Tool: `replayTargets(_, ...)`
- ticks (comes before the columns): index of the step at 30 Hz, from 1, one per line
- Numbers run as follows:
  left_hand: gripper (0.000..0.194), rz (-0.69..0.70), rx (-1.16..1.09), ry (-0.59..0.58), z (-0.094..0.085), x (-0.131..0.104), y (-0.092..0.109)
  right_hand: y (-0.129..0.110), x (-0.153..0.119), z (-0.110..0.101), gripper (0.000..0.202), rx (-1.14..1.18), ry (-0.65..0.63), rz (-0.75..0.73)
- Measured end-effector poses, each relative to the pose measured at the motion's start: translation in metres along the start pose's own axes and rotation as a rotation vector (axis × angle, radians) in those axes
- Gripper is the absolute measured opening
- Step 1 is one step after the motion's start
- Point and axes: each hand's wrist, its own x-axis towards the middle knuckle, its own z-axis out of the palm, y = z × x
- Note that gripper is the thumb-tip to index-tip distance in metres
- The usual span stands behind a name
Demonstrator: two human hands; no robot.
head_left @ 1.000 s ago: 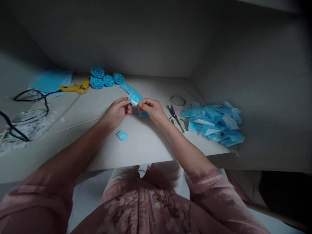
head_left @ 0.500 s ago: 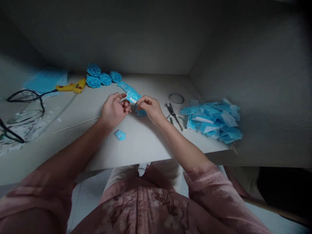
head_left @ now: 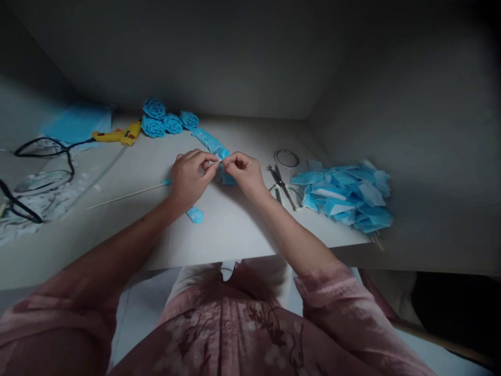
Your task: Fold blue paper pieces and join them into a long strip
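Note:
My left hand point(head_left: 192, 175) and my right hand point(head_left: 245, 171) meet over the middle of the table, both in a pinch. Between their fingertips is a small blue-and-white piece point(head_left: 219, 157), partly hidden by the fingers. Just behind it a blue pleated strip point(head_left: 208, 141) lies slanting back to the left. More blue material point(head_left: 228, 179) shows under my right hand. A small folded blue piece point(head_left: 195, 214) rests nearer the front edge. Beside my left wrist lies a thin stick point(head_left: 127, 198) with a blue tip.
Several blue rosettes point(head_left: 154, 127) sit at the back, beside a yellow glue gun point(head_left: 127, 134) with a black cord. Right of my hands lie scissors point(head_left: 285, 187), a metal ring point(head_left: 287, 157) and a heap of blue pieces point(head_left: 346, 193).
My left hand has turned over and closed, its fingertips now meeting my right hand's at the small piece. The blue tip of the stick has come into view.

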Motion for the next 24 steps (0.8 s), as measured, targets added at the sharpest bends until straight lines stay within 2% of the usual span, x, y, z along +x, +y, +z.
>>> replayTargets(5,0.020,-0.019,-0.040,-0.012,0.000,0.000,-0.001,-0.004,-0.002,0.000,0.020,-0.089,-0.031,-0.028)
replayTargets(14,0.013,0.053,0.041,0.019,0.003,0.001,-0.011,-0.003,-0.004,0.001,0.014,-0.224,-0.032,-0.169)
replayTargets(19,0.008,-0.051,-0.038,0.024,0.006,0.003,-0.015,0.001,-0.002,0.001,0.012,-0.263,-0.041,-0.208)
replayTargets(22,0.004,-0.148,-0.186,-0.019,0.005,0.005,-0.014,0.001,-0.003,0.001,0.011,-0.271,-0.045,-0.203)
replayTargets(24,0.008,-0.214,-0.292,-0.059,0.004,0.007,-0.013,0.002,-0.003,0.001,0.012,-0.261,-0.045,-0.205)
